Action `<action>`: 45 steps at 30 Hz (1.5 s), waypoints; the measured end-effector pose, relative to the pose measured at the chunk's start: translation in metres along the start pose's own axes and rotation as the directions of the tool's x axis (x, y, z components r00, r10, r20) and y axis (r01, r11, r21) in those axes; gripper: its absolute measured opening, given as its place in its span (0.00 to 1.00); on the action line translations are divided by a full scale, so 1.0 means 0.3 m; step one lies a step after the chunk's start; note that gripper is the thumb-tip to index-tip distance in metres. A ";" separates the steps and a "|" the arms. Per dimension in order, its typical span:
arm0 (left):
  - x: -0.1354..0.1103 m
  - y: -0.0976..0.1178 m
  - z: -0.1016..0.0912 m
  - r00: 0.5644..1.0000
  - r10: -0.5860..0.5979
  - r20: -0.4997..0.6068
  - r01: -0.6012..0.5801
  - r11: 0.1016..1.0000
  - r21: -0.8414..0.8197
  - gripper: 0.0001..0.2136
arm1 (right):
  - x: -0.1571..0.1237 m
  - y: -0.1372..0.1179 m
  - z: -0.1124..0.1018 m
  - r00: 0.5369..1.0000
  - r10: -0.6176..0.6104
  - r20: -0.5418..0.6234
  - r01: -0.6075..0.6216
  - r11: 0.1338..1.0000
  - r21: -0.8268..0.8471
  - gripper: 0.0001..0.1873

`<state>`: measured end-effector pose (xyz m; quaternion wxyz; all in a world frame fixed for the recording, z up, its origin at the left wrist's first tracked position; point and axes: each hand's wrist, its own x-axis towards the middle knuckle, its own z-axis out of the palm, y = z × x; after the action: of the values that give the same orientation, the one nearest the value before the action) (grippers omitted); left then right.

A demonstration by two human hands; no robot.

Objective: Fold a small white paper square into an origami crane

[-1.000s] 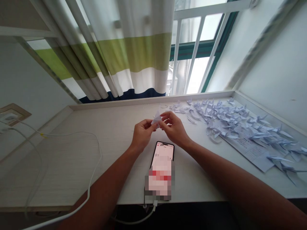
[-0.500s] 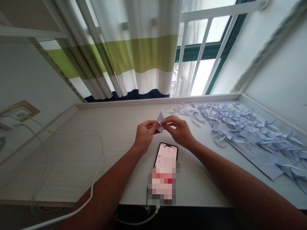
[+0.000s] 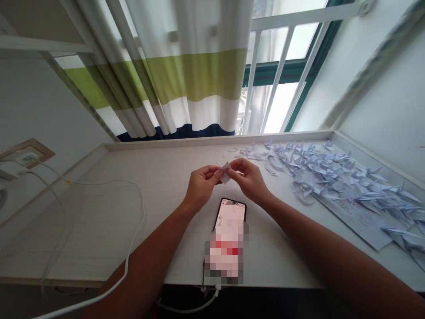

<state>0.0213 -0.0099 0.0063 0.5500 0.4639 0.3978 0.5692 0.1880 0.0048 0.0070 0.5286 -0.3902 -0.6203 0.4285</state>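
A small piece of folded white paper (image 3: 226,173) is held up over the desk between both hands. My left hand (image 3: 202,184) pinches its left side, thumb on the near face. My right hand (image 3: 248,178) grips the right side between thumb and fingers. Fingertips cover parts of the paper, so its full shape is hidden. Just below the hands lies a smartphone (image 3: 229,226) with a lit pinkish screen, partly pixelated. To the right spreads a pile of folded white paper cranes (image 3: 318,168).
Some cranes rest on a printed sheet (image 3: 358,217) at the right. A white cable (image 3: 141,199) loops over the left of the desk (image 3: 109,221) from a wall socket (image 3: 28,155). Another cable (image 3: 217,290) plugs into the phone at the near edge. A curtain (image 3: 199,75) hangs behind.
The pointed tip of the paper that stood up between my hands is now lower, and the paper looks like a small tilted diamond. My right fingers have shifted along its edge.
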 end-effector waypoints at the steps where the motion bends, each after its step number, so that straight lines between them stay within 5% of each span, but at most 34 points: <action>1: -0.001 0.001 0.000 1.000 0.008 0.000 -0.008 1.000 0.015 0.21 | 0.002 0.003 0.000 1.000 0.002 0.022 -0.002 1.000 -0.005 0.18; 15: -0.010 0.000 0.003 0.999 0.030 -0.039 -0.028 0.998 0.064 0.18 | 0.011 0.019 -0.009 0.992 0.013 0.122 -0.015 1.000 0.012 0.28; 26: -0.009 0.005 0.005 0.993 -0.082 -0.088 0.082 0.997 -0.007 0.18 | 0.006 0.008 -0.008 0.993 -0.015 0.117 0.030 0.991 -0.127 0.19; 33: 0.002 -0.022 -0.003 0.993 0.089 -0.077 -0.070 0.973 0.221 0.19 | 0.004 0.004 -0.003 0.996 -0.043 0.080 0.058 0.978 -0.201 0.17; 39: -0.002 -0.004 -0.007 0.999 0.038 0.029 -0.042 0.989 0.144 0.21 | 0.007 -0.008 -0.005 0.997 -0.041 0.065 0.053 0.978 -0.203 0.19; 45: 0.002 0.003 -0.009 1.000 0.007 -0.010 -0.006 0.996 0.088 0.22 | 0.010 -0.008 -0.015 0.991 -0.034 0.127 0.044 0.996 -0.079 0.25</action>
<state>0.0184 -0.0093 0.0065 0.5252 0.4861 0.4235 0.5555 0.1919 0.0075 0.0105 0.4804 -0.3714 -0.6769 0.4161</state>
